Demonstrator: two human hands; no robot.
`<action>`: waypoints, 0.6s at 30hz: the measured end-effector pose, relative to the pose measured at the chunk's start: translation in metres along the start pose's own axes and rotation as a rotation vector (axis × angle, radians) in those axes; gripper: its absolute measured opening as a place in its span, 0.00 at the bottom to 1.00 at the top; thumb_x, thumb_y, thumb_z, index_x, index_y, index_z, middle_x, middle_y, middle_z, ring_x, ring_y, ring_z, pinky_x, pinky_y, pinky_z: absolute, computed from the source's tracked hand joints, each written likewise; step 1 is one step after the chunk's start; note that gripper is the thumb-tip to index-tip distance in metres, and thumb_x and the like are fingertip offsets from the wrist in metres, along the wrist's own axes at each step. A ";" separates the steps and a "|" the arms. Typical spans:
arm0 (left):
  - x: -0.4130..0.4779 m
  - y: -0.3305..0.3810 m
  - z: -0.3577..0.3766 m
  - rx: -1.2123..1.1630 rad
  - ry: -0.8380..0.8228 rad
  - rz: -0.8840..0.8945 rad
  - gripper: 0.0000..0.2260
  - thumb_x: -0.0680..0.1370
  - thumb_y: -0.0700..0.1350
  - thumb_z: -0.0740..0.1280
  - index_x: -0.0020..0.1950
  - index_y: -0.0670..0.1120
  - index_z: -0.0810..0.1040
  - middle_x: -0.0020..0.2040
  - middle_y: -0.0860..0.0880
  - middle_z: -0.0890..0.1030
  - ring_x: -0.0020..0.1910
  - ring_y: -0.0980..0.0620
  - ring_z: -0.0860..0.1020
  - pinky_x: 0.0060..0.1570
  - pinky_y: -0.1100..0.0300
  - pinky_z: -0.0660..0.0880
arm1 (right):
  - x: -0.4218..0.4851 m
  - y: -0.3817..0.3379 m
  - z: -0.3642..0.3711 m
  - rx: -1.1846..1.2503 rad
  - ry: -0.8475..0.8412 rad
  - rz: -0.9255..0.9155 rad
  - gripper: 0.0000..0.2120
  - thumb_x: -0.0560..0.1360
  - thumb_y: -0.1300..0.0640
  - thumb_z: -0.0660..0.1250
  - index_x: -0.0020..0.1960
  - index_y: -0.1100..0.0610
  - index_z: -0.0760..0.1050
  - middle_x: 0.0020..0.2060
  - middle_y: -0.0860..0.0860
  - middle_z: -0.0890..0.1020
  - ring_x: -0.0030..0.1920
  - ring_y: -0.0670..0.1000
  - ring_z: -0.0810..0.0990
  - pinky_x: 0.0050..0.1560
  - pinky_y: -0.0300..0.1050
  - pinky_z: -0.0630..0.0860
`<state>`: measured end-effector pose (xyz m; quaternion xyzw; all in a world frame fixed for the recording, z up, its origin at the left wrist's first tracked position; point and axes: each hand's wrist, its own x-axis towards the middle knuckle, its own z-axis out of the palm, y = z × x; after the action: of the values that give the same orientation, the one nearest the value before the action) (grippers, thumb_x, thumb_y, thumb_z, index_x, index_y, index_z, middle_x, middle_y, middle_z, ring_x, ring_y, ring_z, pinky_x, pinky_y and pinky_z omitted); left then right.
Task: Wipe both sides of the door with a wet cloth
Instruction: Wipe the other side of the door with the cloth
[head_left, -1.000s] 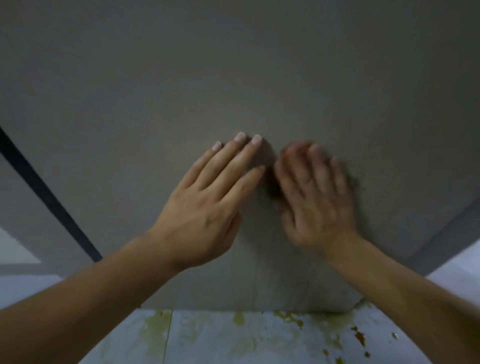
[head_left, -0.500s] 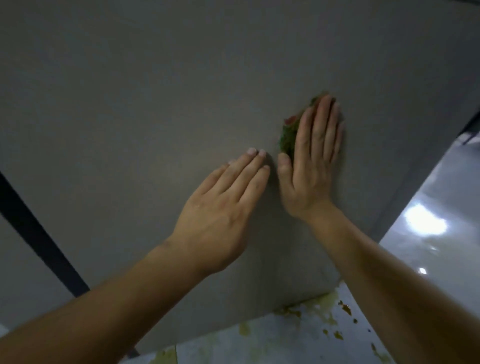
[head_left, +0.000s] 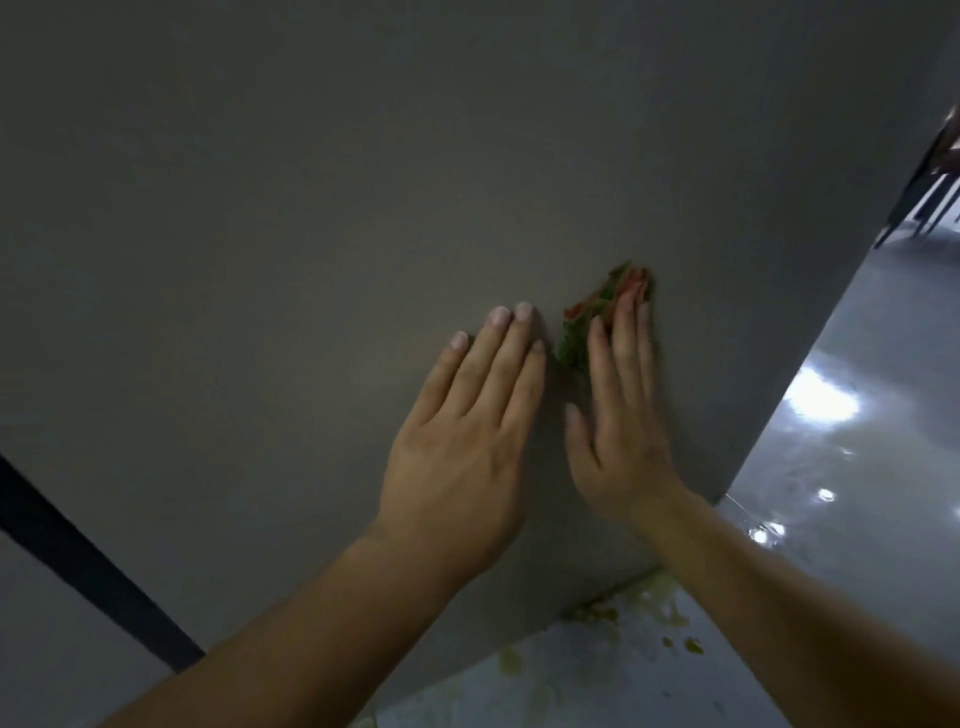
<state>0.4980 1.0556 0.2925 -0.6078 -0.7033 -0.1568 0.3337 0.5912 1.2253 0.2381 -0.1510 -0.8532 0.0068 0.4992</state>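
1. Pressing flat against the grey door (head_left: 311, 208), the left hand (head_left: 462, 441) holds nothing; its fingers (head_left: 498, 364) lie straight and close together on the panel.
2. The right hand (head_left: 621, 431) lies just right of the left hand, fingers (head_left: 626, 353) straight and together, pinning a green-and-red cloth (head_left: 576, 332) to the door surface.
3. The cloth shows beyond and left of the right fingertips, bunched, near the door's right edge.
4. A dark strip (head_left: 78, 561) runs diagonally at the near left.
5. Glossy grey floor (head_left: 857, 519) lies right of the door; yellowish stains (head_left: 613, 613) sit on the floor at the door's bottom edge.
6. Dark furniture legs (head_left: 930, 197) stand at the far right.
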 end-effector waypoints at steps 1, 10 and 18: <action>-0.001 0.002 0.004 0.007 0.000 -0.005 0.28 0.79 0.42 0.53 0.79 0.38 0.66 0.82 0.39 0.57 0.83 0.41 0.54 0.81 0.44 0.53 | -0.001 -0.002 0.005 -0.006 0.001 0.010 0.31 0.83 0.53 0.55 0.80 0.67 0.51 0.81 0.64 0.50 0.82 0.65 0.46 0.81 0.60 0.47; 0.027 0.014 0.026 0.186 0.029 0.035 0.30 0.74 0.41 0.64 0.78 0.41 0.69 0.83 0.39 0.55 0.83 0.39 0.50 0.80 0.39 0.48 | 0.008 0.054 0.029 -0.042 0.216 0.090 0.30 0.85 0.48 0.48 0.81 0.64 0.50 0.80 0.65 0.54 0.80 0.70 0.52 0.78 0.71 0.51; 0.052 0.039 0.046 0.281 -0.023 0.115 0.32 0.73 0.43 0.59 0.78 0.38 0.68 0.84 0.40 0.55 0.83 0.40 0.51 0.80 0.38 0.47 | 0.068 0.082 0.002 0.067 0.340 0.130 0.31 0.86 0.44 0.41 0.82 0.62 0.50 0.81 0.64 0.51 0.82 0.65 0.46 0.80 0.63 0.40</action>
<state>0.5209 1.1318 0.2855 -0.5961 -0.6862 -0.0302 0.4159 0.5791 1.3222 0.2816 -0.1883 -0.7443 0.0417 0.6394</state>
